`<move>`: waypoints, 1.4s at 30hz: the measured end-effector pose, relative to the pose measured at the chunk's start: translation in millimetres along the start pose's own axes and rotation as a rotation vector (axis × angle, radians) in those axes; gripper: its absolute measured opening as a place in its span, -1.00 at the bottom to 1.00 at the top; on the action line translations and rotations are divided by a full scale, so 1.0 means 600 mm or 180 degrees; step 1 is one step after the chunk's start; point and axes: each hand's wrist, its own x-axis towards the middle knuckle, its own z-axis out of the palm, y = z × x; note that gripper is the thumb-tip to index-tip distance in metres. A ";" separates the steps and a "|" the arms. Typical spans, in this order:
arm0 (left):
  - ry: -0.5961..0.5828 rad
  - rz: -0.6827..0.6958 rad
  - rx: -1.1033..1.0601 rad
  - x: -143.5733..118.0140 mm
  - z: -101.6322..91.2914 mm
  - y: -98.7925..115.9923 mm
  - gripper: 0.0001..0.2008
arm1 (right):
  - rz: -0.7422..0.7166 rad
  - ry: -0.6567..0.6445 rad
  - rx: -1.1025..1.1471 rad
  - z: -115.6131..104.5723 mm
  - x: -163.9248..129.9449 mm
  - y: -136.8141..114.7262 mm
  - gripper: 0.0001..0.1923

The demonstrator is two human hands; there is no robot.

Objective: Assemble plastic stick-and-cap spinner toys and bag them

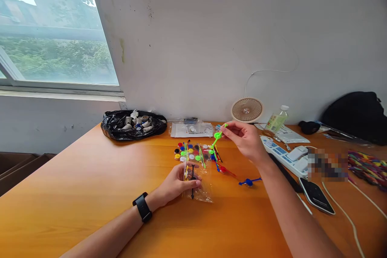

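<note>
My left hand (178,181) presses flat on a clear plastic bag (198,187) on the desk (90,193), its grip closed loosely over the bag and a black stick (192,177), I judge to keep the bag from sliding. My right hand (246,139) is raised just behind the bag, its grip pinched shut on a green stick with a disc (218,134), held clear of the pile. The bag's far end spills coloured discs and sticks (193,152); left of the bag, well apart, a black sack (133,125) holds small spools.
</note>
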 end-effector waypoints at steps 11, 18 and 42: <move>0.0008 -0.0006 -0.0039 -0.003 0.005 0.004 -0.36 | -0.0432 -0.0999 -0.1252 0.082 0.008 0.002 -0.70; -0.0086 0.0207 -0.0045 0.000 0.003 0.002 -0.45 | -0.0385 -0.0877 -0.1267 0.048 0.000 0.014 -0.72; 0.0060 0.0292 0.0573 -0.001 -0.004 0.002 -0.43 | 0.0365 0.0181 0.0135 -0.032 -0.043 -0.002 -0.76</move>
